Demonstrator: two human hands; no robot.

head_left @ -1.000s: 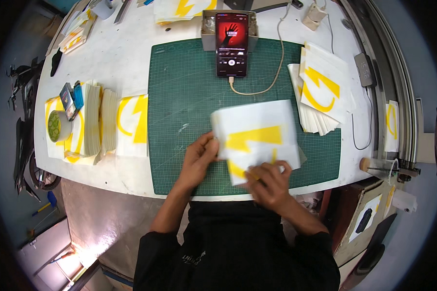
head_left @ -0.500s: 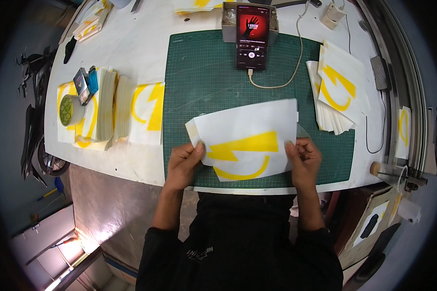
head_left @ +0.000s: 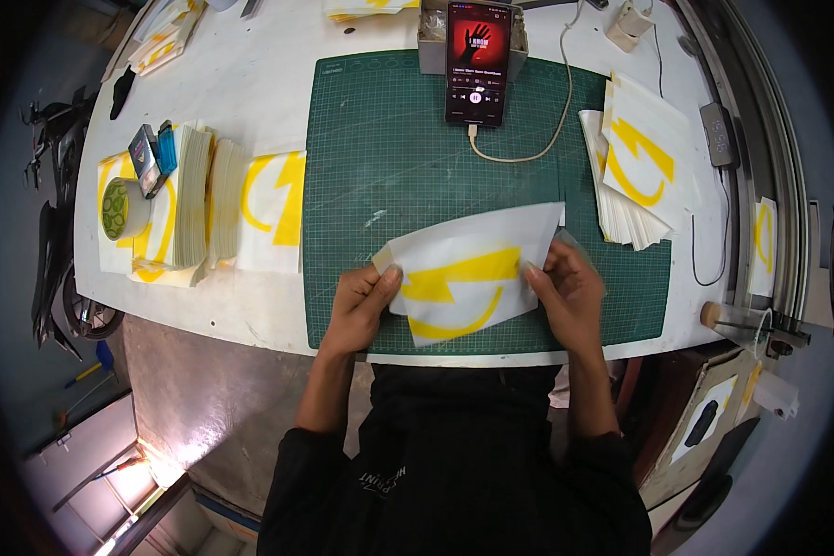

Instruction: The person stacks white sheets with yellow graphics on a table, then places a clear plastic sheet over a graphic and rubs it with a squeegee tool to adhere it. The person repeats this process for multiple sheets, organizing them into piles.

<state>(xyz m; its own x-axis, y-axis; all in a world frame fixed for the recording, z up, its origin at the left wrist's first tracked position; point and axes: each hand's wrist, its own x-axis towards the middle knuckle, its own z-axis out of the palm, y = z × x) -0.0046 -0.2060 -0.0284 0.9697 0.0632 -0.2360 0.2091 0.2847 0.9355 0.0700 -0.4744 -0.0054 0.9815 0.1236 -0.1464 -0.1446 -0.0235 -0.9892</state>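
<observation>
A white printed sheet with a yellow shape and curved stripe is held up between my two hands, above the green cutting mat. My left hand pinches its left edge, thumb on the front face. At the right edge my right hand grips it with the thumb in front; those fingers are partly blurred and hidden behind the sheet. A small pale tab shows past the sheet's upper right corner. To the right lies a fanned pile of similar sheets.
A phone leans on a small box at the mat's far edge, its cable curving over the mat. Left are stacked printed sheets, a tape roll and a small blue-and-dark pack. A clear cup is at right.
The sheet's right side has bent, and my right hand has moved slightly left and up along it. My left hand has shifted a little right. The whole view has shifted slightly.
</observation>
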